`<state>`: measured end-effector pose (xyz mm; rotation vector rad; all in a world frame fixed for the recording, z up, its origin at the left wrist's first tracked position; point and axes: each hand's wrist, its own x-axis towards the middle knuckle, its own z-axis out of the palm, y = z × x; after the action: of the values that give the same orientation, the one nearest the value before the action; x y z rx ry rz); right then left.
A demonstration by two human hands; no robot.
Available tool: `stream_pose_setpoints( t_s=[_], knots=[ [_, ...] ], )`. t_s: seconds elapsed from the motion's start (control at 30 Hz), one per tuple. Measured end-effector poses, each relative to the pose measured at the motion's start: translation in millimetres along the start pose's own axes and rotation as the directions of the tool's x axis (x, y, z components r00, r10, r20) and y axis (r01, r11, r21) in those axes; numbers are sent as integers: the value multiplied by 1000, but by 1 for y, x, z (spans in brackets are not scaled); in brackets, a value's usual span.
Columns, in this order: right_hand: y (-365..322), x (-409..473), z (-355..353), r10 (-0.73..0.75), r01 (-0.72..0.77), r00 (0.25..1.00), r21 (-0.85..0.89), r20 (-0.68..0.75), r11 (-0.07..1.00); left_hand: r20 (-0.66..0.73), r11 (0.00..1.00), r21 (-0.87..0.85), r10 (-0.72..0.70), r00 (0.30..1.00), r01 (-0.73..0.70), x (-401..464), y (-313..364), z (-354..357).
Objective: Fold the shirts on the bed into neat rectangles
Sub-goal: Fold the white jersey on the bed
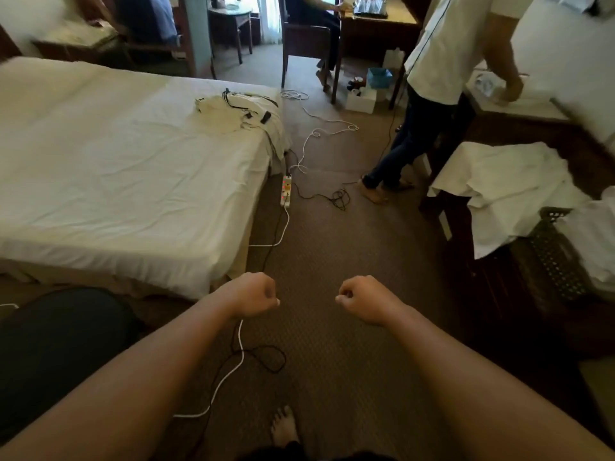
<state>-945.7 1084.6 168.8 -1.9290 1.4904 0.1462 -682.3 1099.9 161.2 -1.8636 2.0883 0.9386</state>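
Left hand [254,296], right hand [361,299] — grips curled, empty.

A bed [109,181] covered by a white, lightly creased sheet occupies the left of the view. Near its far right corner lies one pale cream garment [219,116], loosely bunched and unfolded; whether it is a shirt cannot be confirmed. Black cables or straps [248,98] lie across it, toward the right edge. The remaining sheet surface is flat.
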Motion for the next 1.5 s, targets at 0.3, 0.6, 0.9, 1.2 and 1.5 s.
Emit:
stream_pose_setpoints(
  t_s=[0.3,0.6,0.9,1.2,1.5],
  knots=[
    [-31,151,-69,-59,65,997,-151,43,986,-90,999,-48,-26,996,22,100,-36,-104],
    [-24,323,-169,-133,142,989,-150,70,978,-133,988,-132,-99,986,81,236,-55,-206],
    [-41,484,-284,-194,218,973,-220,127,951,-182,935,-305,-245,952,183,345,-81,-302],
    [-100,640,-339,-270,312,947,-306,174,900,-230,905,-371,-309,923,210,445,-156,-392],
    [-205,810,-383,-239,303,946,-336,217,892,-192,893,-366,-346,918,260,527,-275,-502]
  ],
)
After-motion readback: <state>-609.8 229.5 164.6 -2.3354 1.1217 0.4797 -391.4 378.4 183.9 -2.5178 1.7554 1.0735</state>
